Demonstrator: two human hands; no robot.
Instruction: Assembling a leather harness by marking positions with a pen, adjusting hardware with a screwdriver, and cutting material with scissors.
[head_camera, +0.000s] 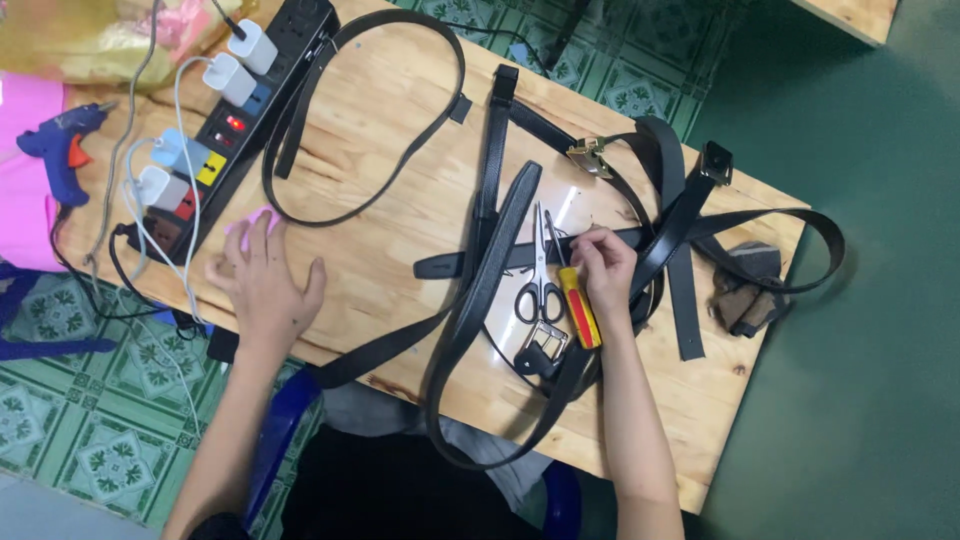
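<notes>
Screwdriver (578, 305), with its yellow and red handle, sits in my right hand (603, 268), my fingers curled shut around the top of the handle while the metal shaft points up and away from me across a black belt strap (520, 252). Just left of the screwdriver, a pair of scissors (540, 285) with black loops lies blades-up, touching the same strap. Below the screwdriver handle, close against it, a square silver buckle (541, 345) rests at the end of a belt. More black belts (690, 215) loop and cross to the right of the screwdriver, one carrying a brass-coloured buckle (588, 157) up above it. All of this lies on a pale wooden table (390, 170). Well to the left of the screwdriver, my left hand (265, 285) lies flat and open on the table, fingers spread, gripping nothing. Farther left again from the screwdriver, a black power strip (235, 125) with white chargers plugged in runs along the table edge, and beyond that a blue glue gun (58, 145) lies on pink cloth.
</notes>
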